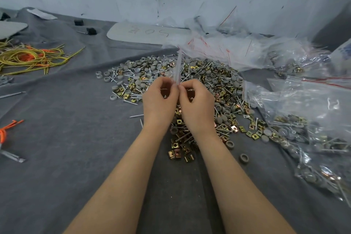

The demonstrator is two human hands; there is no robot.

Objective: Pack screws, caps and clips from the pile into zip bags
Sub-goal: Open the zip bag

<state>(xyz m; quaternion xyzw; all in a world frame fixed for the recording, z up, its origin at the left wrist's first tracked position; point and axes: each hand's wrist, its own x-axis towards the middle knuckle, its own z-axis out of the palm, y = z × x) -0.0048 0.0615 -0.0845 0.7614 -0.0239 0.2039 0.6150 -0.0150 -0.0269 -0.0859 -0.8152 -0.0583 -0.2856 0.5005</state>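
Note:
A pile (205, 85) of silver screws, grey round caps and brass square clips spreads over the grey cloth (76, 129). Above its near side, my left hand (160, 99) and my right hand (196, 100) meet at the fingertips. Between them they pinch a small clear zip bag (177, 70), seen edge-on and pointing up and away. I cannot tell what the bag holds. A cluster of brass clips (180, 148) lies between my forearms.
Filled zip bags (296, 133) lie heaped at the right. Empty bags with red strips (218, 47) are piled at the back right by the wall. Yellow and orange cords (28, 57) lie at the left. A grey board (148, 33) lies at the back.

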